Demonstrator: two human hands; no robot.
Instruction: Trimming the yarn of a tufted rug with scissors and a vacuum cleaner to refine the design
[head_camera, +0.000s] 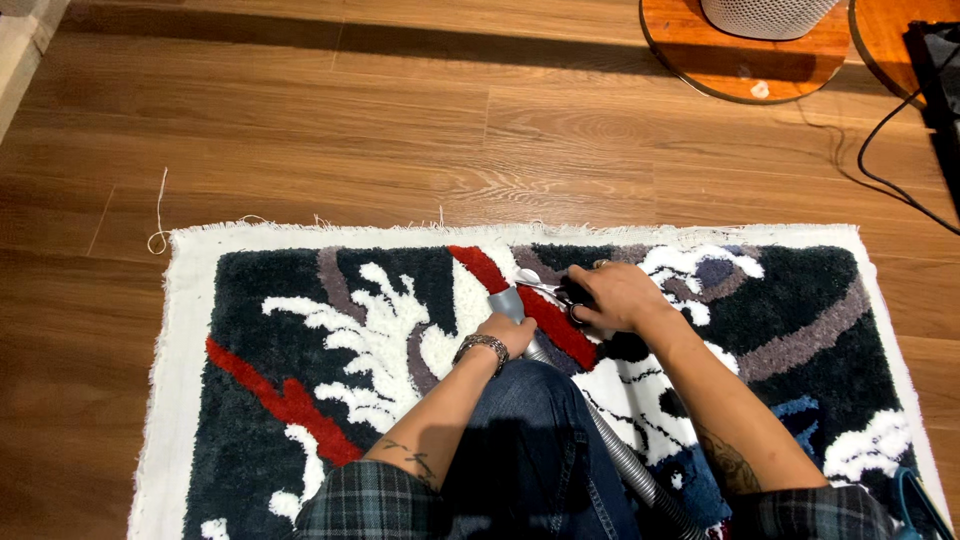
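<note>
Knee (530, 440), vacuum hose (620, 450), scissors (545, 288), rug (300, 330)

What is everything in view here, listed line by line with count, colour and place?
tufted rug: one, dark with white, red, grey and blue shapes and a white border, on the floor.
wooden floor: brown planks, all around the rug.
scissors: one pair, silver blades, over the red stripe at rug centre.
vacuum hose: one, grey, running from lower right to its nozzle at centre.
round wooden base: one, orange-brown, top right.
white perforated appliance: one, on that base.
black cable: one, far right on the floor.
loose thread: one, white, off the rug's top left corner.
left hand: on the hose nozzle, bracelet on the wrist.
right hand: holding the scissors.
</note>
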